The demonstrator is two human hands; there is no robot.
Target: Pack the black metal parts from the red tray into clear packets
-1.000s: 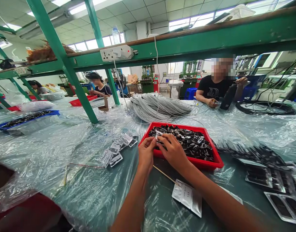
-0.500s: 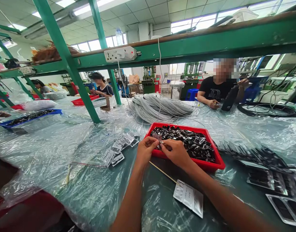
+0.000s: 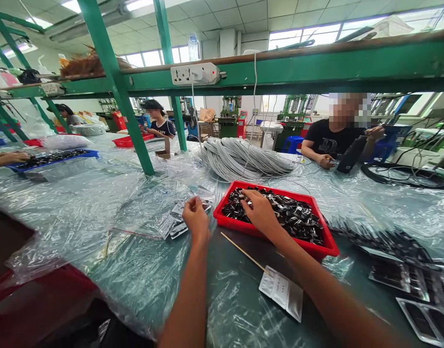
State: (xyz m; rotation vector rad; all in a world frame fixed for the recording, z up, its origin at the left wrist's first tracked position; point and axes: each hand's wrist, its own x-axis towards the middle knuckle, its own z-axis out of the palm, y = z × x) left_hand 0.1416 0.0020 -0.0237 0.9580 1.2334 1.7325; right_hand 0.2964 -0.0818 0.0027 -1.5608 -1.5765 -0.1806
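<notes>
My left hand (image 3: 196, 217) is over the right side of a loose pile of clear, silvery-printed packets (image 3: 173, 222). Its thumb and fingers are pinched together; whatever they hold, if anything, is hidden. My right hand (image 3: 260, 210) reaches over the red tray (image 3: 328, 244), which is heaped with small shiny black pieces (image 3: 297, 217). Its fingers are apart and bent down toward the pieces, with nothing visible between them. Between my forearms lie a thin wooden stick (image 3: 241, 251) and a silver foil packet (image 3: 281, 292) under the stick's near end.
Behind the tray lies a big coil of grey cable (image 3: 243, 159). Black strips and flat packs (image 3: 392, 268) are spread on the right. A green shelf frame (image 3: 113, 87) crosses above the plastic-covered table (image 3: 135, 270). Across it, a person (image 3: 336, 135) handles a dark object.
My hands were together over the tray's near edge, fingering something small and clear. They have parted: the left moved to the packet pile, the right farther over the black pieces.
</notes>
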